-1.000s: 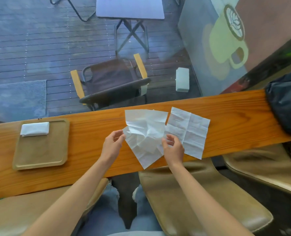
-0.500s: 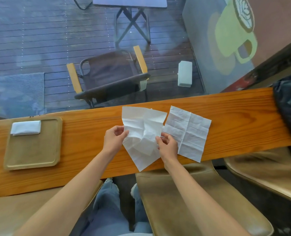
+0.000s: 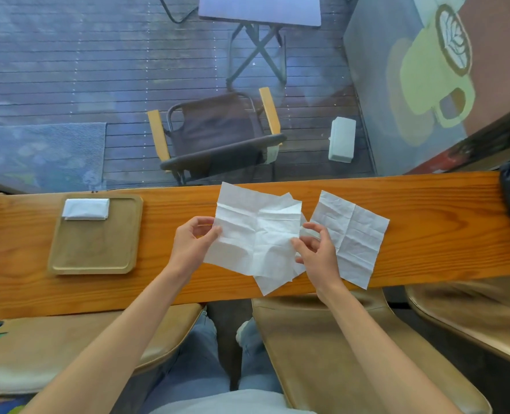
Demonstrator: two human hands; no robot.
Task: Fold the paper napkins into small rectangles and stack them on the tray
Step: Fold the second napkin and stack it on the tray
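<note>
Pinched between my thumb and fingers, the creased napkin (image 3: pixel 255 234) hangs spread open above the wooden counter (image 3: pixel 426 204) — my left hand (image 3: pixel 192 245) has its left edge, my right hand (image 3: pixel 317 249) its right edge, the other fingers of that hand loosely curled. Beneath it a second sheet (image 3: pixel 274 282) peeks out at the lower right corner, past the counter's near edge. Just right of my right hand, another unfolded napkin (image 3: pixel 353 237) lies flat on the counter. Well to the left sits the tray (image 3: pixel 95 255), with one folded napkin (image 3: pixel 86 209) resting at its far edge — a small white rectangle.
</note>
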